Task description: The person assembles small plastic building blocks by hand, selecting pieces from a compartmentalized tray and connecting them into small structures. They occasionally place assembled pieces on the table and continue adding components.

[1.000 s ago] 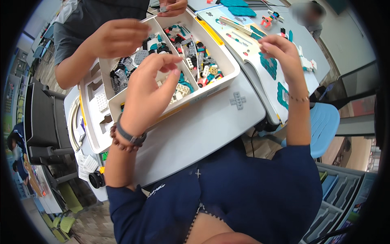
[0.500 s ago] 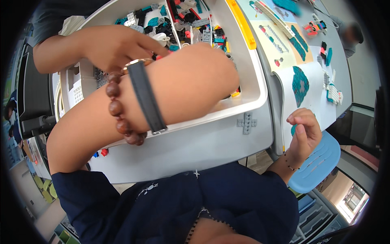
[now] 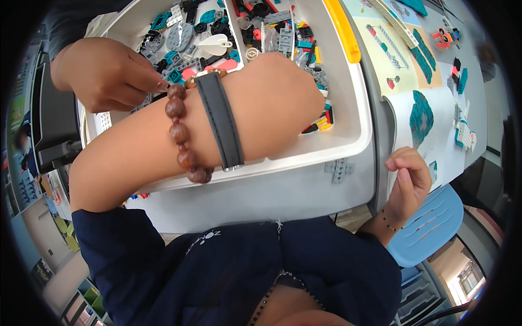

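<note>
My left arm, with brown beads and a black-strapped watch (image 3: 218, 117), reaches across a white bin (image 3: 304, 155) of building bricks. Its hand, my left hand (image 3: 283, 103), hangs over the bin's near right part; the back of it faces up and hides the fingers. Loose yellow, red and black pieces (image 3: 321, 124) lie in the bin beside it. My right hand (image 3: 409, 176) is at the near edge of an open instruction booklet (image 3: 402, 117), fingers loosely curled in, with nothing seen in them. Another person's hand (image 3: 111, 76) is over the bin's left side, fingertips pinched together.
A yellow bar (image 3: 342, 32) runs along the bin's right rim. A grey cross-shaped piece (image 3: 340, 170) lies on the table before the bin. Right of the booklet are white and teal brick parts (image 3: 465, 133) and a small red-orange build (image 3: 443, 38). A blue chair (image 3: 429, 228) stands nearby.
The other person's hand has drawn back to the left, uncovering more bricks. The whole view has shifted a little. My right hand keeps its curled pose.
</note>
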`<act>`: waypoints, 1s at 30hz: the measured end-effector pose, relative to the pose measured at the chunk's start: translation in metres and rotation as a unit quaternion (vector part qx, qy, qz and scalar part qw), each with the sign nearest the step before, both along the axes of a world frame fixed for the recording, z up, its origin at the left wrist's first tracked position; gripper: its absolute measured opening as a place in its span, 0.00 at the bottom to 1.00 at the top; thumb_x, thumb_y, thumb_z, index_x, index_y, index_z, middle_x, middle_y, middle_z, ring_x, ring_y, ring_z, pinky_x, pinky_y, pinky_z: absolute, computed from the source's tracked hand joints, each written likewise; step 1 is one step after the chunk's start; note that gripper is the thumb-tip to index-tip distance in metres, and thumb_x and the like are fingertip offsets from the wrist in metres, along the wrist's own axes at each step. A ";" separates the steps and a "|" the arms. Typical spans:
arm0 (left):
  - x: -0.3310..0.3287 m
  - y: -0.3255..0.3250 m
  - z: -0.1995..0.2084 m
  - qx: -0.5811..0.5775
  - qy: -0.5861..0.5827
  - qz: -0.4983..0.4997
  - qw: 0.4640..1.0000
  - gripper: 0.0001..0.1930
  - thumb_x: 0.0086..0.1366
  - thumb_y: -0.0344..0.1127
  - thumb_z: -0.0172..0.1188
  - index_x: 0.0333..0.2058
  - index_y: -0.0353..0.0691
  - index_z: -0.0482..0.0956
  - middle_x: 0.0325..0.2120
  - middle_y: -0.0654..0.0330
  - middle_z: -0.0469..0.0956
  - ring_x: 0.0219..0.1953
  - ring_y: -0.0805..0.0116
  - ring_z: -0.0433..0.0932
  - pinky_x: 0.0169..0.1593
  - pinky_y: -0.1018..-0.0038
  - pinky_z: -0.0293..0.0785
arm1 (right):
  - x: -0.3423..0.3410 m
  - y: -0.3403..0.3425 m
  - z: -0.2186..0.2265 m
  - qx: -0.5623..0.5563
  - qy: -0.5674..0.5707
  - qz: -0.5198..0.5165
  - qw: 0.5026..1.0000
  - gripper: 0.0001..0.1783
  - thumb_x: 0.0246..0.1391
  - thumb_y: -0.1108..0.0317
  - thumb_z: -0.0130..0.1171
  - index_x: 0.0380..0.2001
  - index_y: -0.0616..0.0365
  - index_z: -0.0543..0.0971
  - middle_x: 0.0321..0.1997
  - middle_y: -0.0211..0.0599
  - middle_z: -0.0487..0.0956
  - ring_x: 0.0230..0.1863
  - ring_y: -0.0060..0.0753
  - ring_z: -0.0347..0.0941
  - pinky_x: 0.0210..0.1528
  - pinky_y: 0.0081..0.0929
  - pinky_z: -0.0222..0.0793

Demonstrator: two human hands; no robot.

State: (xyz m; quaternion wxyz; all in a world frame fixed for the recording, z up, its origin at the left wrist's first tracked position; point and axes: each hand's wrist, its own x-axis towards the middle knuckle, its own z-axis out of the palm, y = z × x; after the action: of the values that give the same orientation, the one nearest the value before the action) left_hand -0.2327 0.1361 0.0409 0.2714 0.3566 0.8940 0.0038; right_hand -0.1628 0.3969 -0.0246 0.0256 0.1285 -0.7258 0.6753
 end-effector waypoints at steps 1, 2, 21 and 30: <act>0.002 -0.001 -0.001 0.010 0.010 0.005 1.000 0.06 0.42 0.29 0.59 0.21 0.35 0.74 0.14 0.52 0.72 0.23 0.55 0.73 0.32 0.68 0.68 | 0.001 0.000 0.000 0.003 -0.012 -0.003 1.000 0.05 0.45 0.76 0.51 0.28 0.67 0.74 0.26 0.38 0.72 0.28 0.27 0.67 0.32 0.20 0.62; 0.000 -0.004 0.001 0.047 0.001 0.023 0.999 0.06 0.43 0.28 0.58 0.23 0.35 0.74 0.16 0.53 0.73 0.24 0.57 0.74 0.33 0.70 0.69 | 0.001 0.000 0.001 0.000 -0.018 -0.005 1.000 0.05 0.46 0.77 0.51 0.28 0.67 0.74 0.26 0.38 0.72 0.29 0.26 0.67 0.33 0.19 0.62; -0.028 -0.009 -0.004 0.699 -0.497 0.330 0.395 0.22 0.62 0.31 0.34 0.53 0.23 0.57 0.30 0.59 0.67 0.32 0.74 0.69 0.43 0.73 0.70 | -0.079 -0.063 0.080 0.202 0.180 0.044 0.962 0.20 0.45 0.65 0.58 0.46 0.52 0.74 0.39 0.33 0.73 0.33 0.21 0.68 0.35 0.18 0.65; -0.023 0.003 -0.009 0.693 -0.454 0.421 0.368 0.11 0.58 0.29 0.39 0.37 0.27 0.62 0.29 0.54 0.67 0.30 0.67 0.67 0.44 0.66 0.68 | -0.121 -0.067 0.049 0.208 0.216 0.136 0.944 0.16 0.44 0.58 0.63 0.36 0.54 0.80 0.35 0.30 0.71 0.32 0.20 0.65 0.33 0.16 0.63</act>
State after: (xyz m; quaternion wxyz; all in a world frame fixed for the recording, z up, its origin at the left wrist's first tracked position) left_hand -0.2552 0.1395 0.0315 0.2570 -0.0587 0.3534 0.8976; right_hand -0.2840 0.3294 0.0248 0.0625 0.3715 -0.8025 0.4627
